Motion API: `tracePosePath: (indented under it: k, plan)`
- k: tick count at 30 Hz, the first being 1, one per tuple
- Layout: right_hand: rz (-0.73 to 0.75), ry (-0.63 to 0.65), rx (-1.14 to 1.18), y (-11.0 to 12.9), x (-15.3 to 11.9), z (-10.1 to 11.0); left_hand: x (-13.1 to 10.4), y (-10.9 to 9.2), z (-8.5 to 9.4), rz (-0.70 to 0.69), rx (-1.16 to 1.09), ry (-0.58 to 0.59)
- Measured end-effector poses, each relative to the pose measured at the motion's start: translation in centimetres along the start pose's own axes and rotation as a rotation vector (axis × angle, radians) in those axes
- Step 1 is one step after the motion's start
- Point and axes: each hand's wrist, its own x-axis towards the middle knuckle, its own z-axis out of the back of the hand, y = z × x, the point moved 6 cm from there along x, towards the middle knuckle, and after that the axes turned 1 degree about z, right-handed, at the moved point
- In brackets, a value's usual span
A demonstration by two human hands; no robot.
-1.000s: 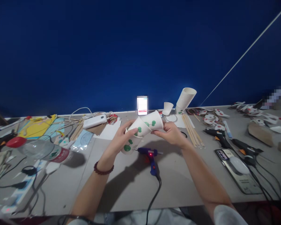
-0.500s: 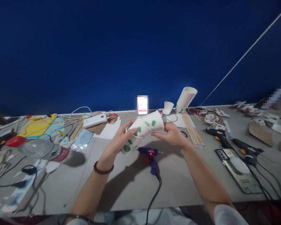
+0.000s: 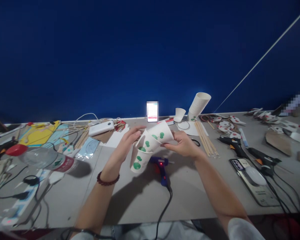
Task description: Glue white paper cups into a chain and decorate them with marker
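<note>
White paper cups with green leaf prints form a bent, joined shape above the table. The right paper cup [image 3: 162, 131] is pinched near its base by my right hand [image 3: 183, 144], thumb below. A middle cup piece [image 3: 147, 141] and a lower left cup [image 3: 140, 161] are attached to it, angled downward. My left hand [image 3: 126, 143], with a beaded bracelet on its wrist, is beside the cups' left side, fingers stretched out and thumb off the front. Whether its fingertips touch the back is hidden. Beneath the cups lies a blue glue gun [image 3: 162, 168] with a red light on.
Behind stand a lit phone [image 3: 152, 111], a cut cup [image 3: 179, 115] and a stack of paper cups [image 3: 199, 105]. Wooden sticks [image 3: 205, 138], black glue guns [image 3: 233, 145] and another phone [image 3: 255, 183] lie right. A plastic bottle [image 3: 45, 159] and power strip [image 3: 27, 200] occupy the left.
My left thumb has come off the front of the cups and that hand has loosened. The cups have swung slightly, the lower one dropping toward the table, still in my right hand.
</note>
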Motion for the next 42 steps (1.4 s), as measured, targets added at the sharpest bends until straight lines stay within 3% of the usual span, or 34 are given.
tracePosePath:
  k: [2,7,11,16,20,25,31,36,42]
  plan:
    - [0.041,0.055,0.001,0.7,0.0,-0.5,-0.2,-0.3,-0.1,-0.011,-0.013,-0.005]
    - [0.125,0.143,-0.015,2.3,-0.2,-1.4,-0.8,-0.2,-2.2,0.058,-0.063,0.176]
    - [0.152,0.160,-0.052,2.9,-0.4,-1.5,-0.9,0.6,-2.5,0.098,0.005,0.197]
    - [0.180,0.172,-0.103,3.3,-0.5,-1.4,-1.2,0.3,-3.1,-0.058,0.021,0.360]
    - [0.207,0.180,-0.189,3.9,-0.8,-1.5,-1.2,-0.3,-2.6,-0.119,0.112,0.298]
    - [0.242,0.195,-0.310,5.1,-1.6,-2.0,-1.4,-1.0,-2.5,-0.185,0.046,0.411]
    - [0.361,0.202,-0.442,6.8,-2.3,-2.7,-1.7,-1.7,-2.0,-0.246,0.048,0.339]
    - [0.401,0.201,-0.479,8.0,-2.9,-2.9,-2.4,-2.1,-2.6,-0.221,0.041,0.421]
    - [0.423,0.186,-0.514,8.7,-3.1,-3.0,-2.8,-3.1,-2.3,-0.343,0.116,0.331]
